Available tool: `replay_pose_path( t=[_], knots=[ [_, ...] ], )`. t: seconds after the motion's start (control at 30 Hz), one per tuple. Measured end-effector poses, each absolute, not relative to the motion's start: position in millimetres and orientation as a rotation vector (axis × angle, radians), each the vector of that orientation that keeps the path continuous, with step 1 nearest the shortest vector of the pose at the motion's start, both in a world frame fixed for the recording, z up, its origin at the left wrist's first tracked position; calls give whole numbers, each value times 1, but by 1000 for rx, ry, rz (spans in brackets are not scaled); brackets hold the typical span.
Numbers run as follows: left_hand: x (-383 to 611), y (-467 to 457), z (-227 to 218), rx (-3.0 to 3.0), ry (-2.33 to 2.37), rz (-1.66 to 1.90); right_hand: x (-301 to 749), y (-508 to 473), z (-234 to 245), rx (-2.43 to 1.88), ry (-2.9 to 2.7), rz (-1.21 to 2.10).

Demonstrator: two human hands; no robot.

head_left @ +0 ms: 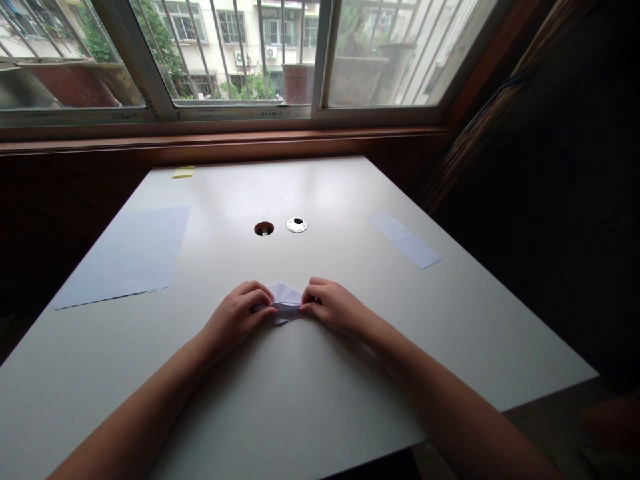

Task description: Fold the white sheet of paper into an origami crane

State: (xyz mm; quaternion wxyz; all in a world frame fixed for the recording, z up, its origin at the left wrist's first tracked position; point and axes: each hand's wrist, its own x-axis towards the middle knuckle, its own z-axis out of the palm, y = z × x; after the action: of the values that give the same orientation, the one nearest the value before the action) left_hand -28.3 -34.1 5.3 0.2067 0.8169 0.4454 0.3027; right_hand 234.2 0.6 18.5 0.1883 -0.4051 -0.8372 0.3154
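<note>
A small folded piece of white paper point(286, 294) is between my two hands, just above or on the white table point(270, 400). My left hand point(244, 308) pinches its left end, thumb toward me and fingers curled behind. At the right end, my right hand point(330, 303) grips the paper the same way. Layers of the paper stand slightly apart along a crease facing me, and its far part rises to a blunt peak. My fingers cover both ends of it.
Flat white sheets point(130, 253) lie at the left, and a narrow paper strip point(406, 241) at the right. Yellow sticky notes point(183, 172) sit near the back edge. A round cable hole point(264, 229) and its silver cover point(297, 225) are mid-table. Beyond stands a window point(240, 60).
</note>
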Motion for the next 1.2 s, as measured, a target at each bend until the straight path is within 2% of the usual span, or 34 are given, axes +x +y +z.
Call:
replay_pose_path(
  t=[0.47, 0.9, 1.07, 1.2],
  knots=[
    [-54, -24, 13, 2454, 1157, 809, 248, 10, 20, -1058, -2377, 857],
    [-58, -22, 10, 1906, 1562, 1463, 251, 12, 20, -994, -2430, 803],
    [-60, -24, 10, 1945, 1616, 1476, 252, 13, 17, -966, -2440, 778],
    [-53, -31, 16, 2280, 1513, 1374, 252, 14, 15, -938, -2444, 752]
  ],
)
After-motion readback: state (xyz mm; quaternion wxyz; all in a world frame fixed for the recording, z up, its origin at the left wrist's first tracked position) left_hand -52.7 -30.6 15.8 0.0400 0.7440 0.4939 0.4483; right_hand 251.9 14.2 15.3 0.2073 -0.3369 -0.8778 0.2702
